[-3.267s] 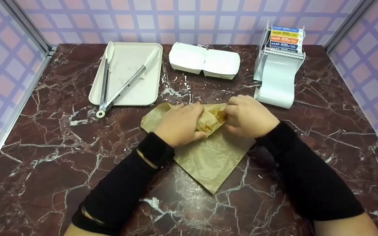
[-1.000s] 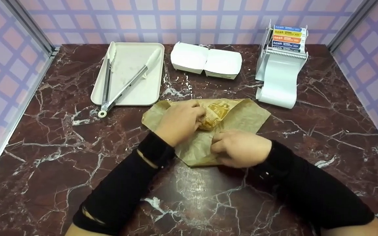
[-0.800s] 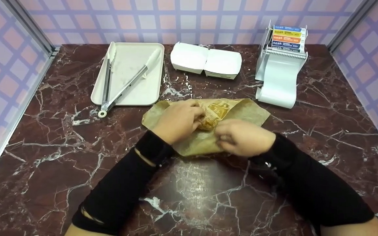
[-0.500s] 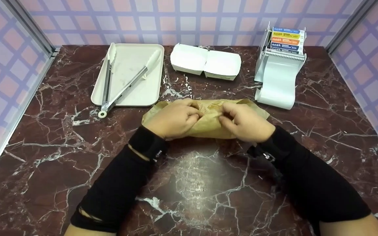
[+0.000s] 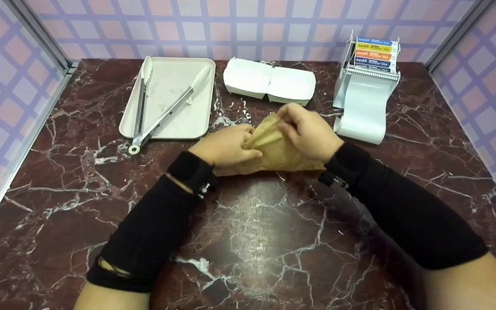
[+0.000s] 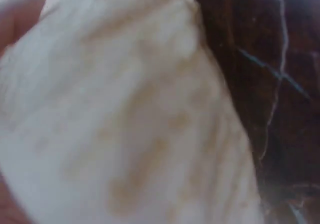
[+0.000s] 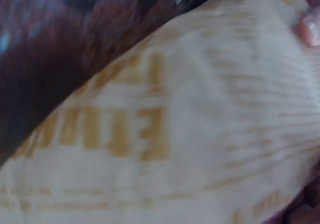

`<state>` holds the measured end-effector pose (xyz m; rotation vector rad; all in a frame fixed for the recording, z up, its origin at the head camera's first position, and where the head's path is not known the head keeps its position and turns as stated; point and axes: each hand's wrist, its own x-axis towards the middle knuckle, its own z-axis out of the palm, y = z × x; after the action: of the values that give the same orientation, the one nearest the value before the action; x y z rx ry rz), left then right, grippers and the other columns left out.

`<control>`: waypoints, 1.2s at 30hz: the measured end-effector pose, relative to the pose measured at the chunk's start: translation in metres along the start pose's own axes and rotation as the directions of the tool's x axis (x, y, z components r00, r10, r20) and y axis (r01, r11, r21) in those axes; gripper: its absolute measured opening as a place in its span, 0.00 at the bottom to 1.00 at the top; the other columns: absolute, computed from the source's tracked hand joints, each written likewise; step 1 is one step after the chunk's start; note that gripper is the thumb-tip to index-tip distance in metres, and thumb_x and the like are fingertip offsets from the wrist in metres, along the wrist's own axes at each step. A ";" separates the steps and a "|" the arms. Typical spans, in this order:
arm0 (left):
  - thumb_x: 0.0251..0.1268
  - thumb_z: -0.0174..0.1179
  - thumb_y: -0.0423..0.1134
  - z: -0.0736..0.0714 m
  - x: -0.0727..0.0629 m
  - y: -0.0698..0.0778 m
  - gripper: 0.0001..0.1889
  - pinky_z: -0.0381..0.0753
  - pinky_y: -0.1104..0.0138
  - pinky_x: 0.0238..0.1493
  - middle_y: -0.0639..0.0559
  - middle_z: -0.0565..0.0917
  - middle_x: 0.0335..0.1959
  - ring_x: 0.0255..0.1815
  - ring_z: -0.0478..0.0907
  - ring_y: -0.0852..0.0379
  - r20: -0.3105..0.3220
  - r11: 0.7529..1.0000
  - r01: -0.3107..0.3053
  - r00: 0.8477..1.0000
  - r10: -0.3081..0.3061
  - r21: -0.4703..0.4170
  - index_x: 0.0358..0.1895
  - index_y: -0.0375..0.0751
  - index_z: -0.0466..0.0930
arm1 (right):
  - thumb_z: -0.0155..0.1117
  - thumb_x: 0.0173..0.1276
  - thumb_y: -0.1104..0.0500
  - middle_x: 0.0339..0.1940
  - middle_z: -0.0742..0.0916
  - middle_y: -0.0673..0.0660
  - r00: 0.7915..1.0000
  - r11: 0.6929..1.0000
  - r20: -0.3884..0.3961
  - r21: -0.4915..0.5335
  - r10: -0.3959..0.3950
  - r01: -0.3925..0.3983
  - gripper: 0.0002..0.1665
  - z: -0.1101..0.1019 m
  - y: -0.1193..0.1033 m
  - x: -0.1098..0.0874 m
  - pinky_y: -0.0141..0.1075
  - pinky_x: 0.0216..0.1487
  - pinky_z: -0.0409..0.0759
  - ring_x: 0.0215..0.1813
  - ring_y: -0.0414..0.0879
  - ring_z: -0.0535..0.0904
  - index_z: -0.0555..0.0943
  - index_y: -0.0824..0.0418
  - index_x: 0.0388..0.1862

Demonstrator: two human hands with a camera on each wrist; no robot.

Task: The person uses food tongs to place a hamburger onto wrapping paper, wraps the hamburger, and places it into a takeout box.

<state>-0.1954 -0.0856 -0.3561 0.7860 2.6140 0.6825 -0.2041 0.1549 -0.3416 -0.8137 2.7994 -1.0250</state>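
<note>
Brown printed food wrapping paper [image 5: 274, 150] is folded up over a bundle near the middle of the table; what lies inside is hidden. At its left end my left hand [image 5: 226, 146] holds the bundle, thumb on the near face and fingers tucked behind. My right hand [image 5: 310, 131] pinches the raised top corner of the paper between thumb and fingers. Close up, the paper [image 6: 125, 114] fills most of the left wrist view, blurred. In the right wrist view, printed orange-brown letters run across the paper [image 7: 200, 83], with a fingertip [image 7: 311, 31] at the right edge.
Metal tongs [image 5: 168, 113] with white tips lie spread on a pale tray [image 5: 175, 129] at the back left. An opened white carton [image 5: 269, 79] stands behind the paper. A label dispenser [image 5: 366, 86] with a curling strip is at the back right of the marbled table [image 5: 248, 241].
The paper's near corner has been folded up and away over the bundle, covering its printed top. My right hand has moved from the near flap up to the raised corner; my left stays at the left end.
</note>
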 end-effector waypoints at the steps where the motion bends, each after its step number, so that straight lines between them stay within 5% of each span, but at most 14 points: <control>1: 0.76 0.62 0.52 -0.002 0.002 -0.001 0.19 0.79 0.53 0.64 0.48 0.81 0.59 0.54 0.79 0.49 0.001 1.000 0.011 1.000 -0.011 -0.020 0.38 0.38 0.86 | 0.60 0.80 0.60 0.45 0.88 0.60 1.000 1.000 0.018 0.013 -0.002 0.002 0.17 -0.002 0.002 0.003 0.46 0.51 0.87 0.44 0.53 0.85 0.75 0.64 0.63; 5: 0.78 0.61 0.49 -0.006 0.010 -0.006 0.17 0.80 0.56 0.58 0.49 0.85 0.55 0.47 0.79 0.52 -0.008 0.996 0.032 0.999 -0.033 -0.085 0.44 0.38 0.90 | 0.70 0.73 0.58 0.49 0.88 0.58 0.989 0.998 0.144 0.062 0.015 -0.024 0.32 -0.013 0.017 0.006 0.48 0.56 0.85 0.48 0.52 0.84 0.70 0.62 0.72; 8: 0.78 0.61 0.49 -0.007 0.013 -0.009 0.16 0.79 0.62 0.45 0.51 0.85 0.43 0.36 0.75 0.56 -0.010 0.993 0.063 0.998 -0.064 -0.099 0.46 0.39 0.89 | 0.75 0.68 0.60 0.50 0.89 0.58 0.974 0.993 0.221 0.091 0.055 -0.076 0.34 -0.016 0.030 0.005 0.45 0.55 0.85 0.47 0.49 0.85 0.72 0.62 0.70; 14: 0.76 0.64 0.50 -0.010 0.016 -0.010 0.14 0.74 0.66 0.35 0.57 0.78 0.28 0.26 0.70 0.60 -0.023 0.984 0.129 0.991 -0.132 -0.123 0.42 0.42 0.84 | 0.69 0.73 0.63 0.33 0.87 0.53 0.983 0.983 0.145 0.131 0.112 -0.131 0.18 -0.008 0.046 0.007 0.28 0.28 0.77 0.28 0.37 0.79 0.77 0.64 0.58; 18: 0.75 0.65 0.49 -0.012 0.021 -0.010 0.13 0.76 0.65 0.38 0.56 0.78 0.30 0.27 0.71 0.59 -0.021 0.981 0.155 0.987 -0.159 -0.119 0.40 0.43 0.83 | 0.66 0.76 0.60 0.29 0.84 0.49 0.986 0.984 0.091 0.098 0.139 -0.148 0.17 -0.001 0.046 0.008 0.29 0.24 0.71 0.23 0.35 0.73 0.75 0.63 0.58; 23: 0.74 0.66 0.49 -0.013 0.028 -0.010 0.12 0.77 0.64 0.40 0.54 0.82 0.32 0.29 0.74 0.58 -0.015 0.981 0.168 0.985 -0.171 -0.099 0.42 0.43 0.84 | 0.65 0.77 0.59 0.35 0.86 0.54 0.990 0.991 0.025 0.001 0.136 -0.136 0.16 0.005 0.043 0.008 0.38 0.39 0.79 0.33 0.44 0.80 0.73 0.63 0.58; 26: 0.74 0.66 0.49 -0.013 0.031 -0.010 0.12 0.77 0.65 0.38 0.55 0.83 0.32 0.28 0.74 0.58 -0.018 0.982 0.170 0.985 -0.172 -0.086 0.41 0.43 0.84 | 0.67 0.74 0.62 0.45 0.87 0.61 0.997 0.987 -0.048 -0.153 -0.057 0.049 0.15 0.009 0.036 0.003 0.49 0.56 0.81 0.46 0.55 0.82 0.77 0.65 0.55; 28: 0.74 0.66 0.49 -0.012 0.031 -0.010 0.12 0.78 0.65 0.37 0.54 0.83 0.32 0.29 0.75 0.58 -0.019 0.981 0.173 0.984 -0.175 -0.086 0.42 0.43 0.84 | 0.68 0.71 0.61 0.51 0.87 0.62 0.976 0.940 -0.046 -0.283 -0.211 0.189 0.13 0.012 0.028 -0.001 0.54 0.65 0.77 0.55 0.58 0.82 0.81 0.64 0.52; 30: 0.73 0.67 0.49 -0.012 0.032 -0.010 0.13 0.78 0.64 0.38 0.53 0.83 0.32 0.30 0.76 0.57 -0.025 0.981 0.172 0.984 -0.175 -0.084 0.42 0.42 0.84 | 0.67 0.73 0.57 0.63 0.85 0.64 0.955 0.884 0.019 -0.373 -0.295 0.281 0.19 0.018 0.019 -0.007 0.58 0.75 0.70 0.67 0.60 0.78 0.81 0.64 0.59; 33: 0.72 0.68 0.48 -0.013 0.033 -0.010 0.13 0.81 0.60 0.47 0.51 0.85 0.39 0.38 0.79 0.54 -0.034 0.980 0.169 0.984 -0.173 -0.104 0.48 0.42 0.82 | 0.59 0.80 0.46 0.82 0.71 0.63 0.956 0.873 0.212 -0.403 -0.205 0.276 0.35 0.026 0.011 -0.012 0.60 0.86 0.55 0.83 0.59 0.64 0.70 0.62 0.78; 36: 0.71 0.68 0.46 -0.012 0.034 -0.011 0.18 0.81 0.57 0.58 0.49 0.85 0.50 0.48 0.81 0.52 -0.045 0.976 0.159 0.985 -0.167 -0.148 0.57 0.43 0.77 | 0.51 0.83 0.40 0.88 0.56 0.63 0.941 0.882 0.327 -0.415 -0.085 0.224 0.46 0.032 0.012 -0.012 0.59 0.88 0.44 0.89 0.57 0.49 0.50 0.62 0.87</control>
<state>-0.2319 -0.0778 -0.3575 0.5100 2.6084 0.8446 -0.1926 0.1501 -0.3754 -1.1442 2.7565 -0.2166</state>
